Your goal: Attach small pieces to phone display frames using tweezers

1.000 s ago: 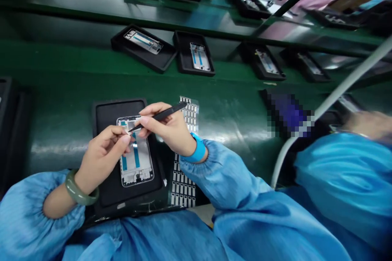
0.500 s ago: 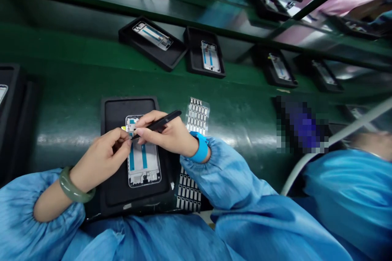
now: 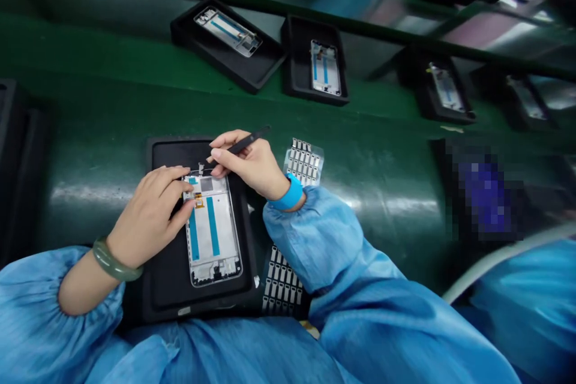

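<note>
A silver phone frame (image 3: 225, 225) with two long blue strips lies in a black tray (image 3: 166, 276) in front of me. My left hand (image 3: 155, 210) rests on the frame's upper left edge, fingers apart, beside a small orange flex part (image 3: 199, 202). My right hand (image 3: 252, 165) grips a black pen-like tool (image 3: 245, 143) just above the frame's top right. A small metal piece (image 3: 201, 168) sits at the frame's top edge, near the tool's tip.
Sheets of small metal parts (image 3: 305, 162) lie right of the tray, partly under my sleeve. More black trays (image 3: 265, 75) with phone frames stand along the back. Another person's blue sleeve (image 3: 531, 294) is at the right, behind a pale curved bar (image 3: 495, 255).
My left fingers have opened out of a pinch and spread over the frame's edge. My right hand has moved up with the tool, uncovering the orange flex part. The view has shifted slightly.
</note>
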`<control>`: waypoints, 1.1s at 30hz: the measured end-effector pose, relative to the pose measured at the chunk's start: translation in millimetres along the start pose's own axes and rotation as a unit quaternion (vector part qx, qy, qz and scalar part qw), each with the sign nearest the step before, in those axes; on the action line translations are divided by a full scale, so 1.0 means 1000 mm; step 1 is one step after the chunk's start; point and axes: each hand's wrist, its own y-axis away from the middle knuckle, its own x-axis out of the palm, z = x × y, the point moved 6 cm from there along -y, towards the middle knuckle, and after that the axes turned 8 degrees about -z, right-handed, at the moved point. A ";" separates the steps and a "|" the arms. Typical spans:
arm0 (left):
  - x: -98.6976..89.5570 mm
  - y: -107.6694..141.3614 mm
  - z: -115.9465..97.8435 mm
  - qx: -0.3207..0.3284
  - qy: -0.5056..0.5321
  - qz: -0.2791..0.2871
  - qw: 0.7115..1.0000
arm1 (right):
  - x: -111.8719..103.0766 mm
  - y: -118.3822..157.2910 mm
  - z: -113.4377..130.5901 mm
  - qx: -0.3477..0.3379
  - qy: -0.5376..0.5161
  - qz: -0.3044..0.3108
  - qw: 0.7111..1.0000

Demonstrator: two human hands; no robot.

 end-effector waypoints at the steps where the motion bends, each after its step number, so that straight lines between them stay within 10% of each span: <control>1: -0.001 0.001 0.000 -0.003 0.002 0.000 1.000 | 0.000 0.002 0.000 -0.002 0.006 0.000 1.000; 33: -0.009 0.001 -0.007 0.013 -0.014 0.006 1.000 | 0.009 0.011 0.005 -0.107 0.177 0.054 0.977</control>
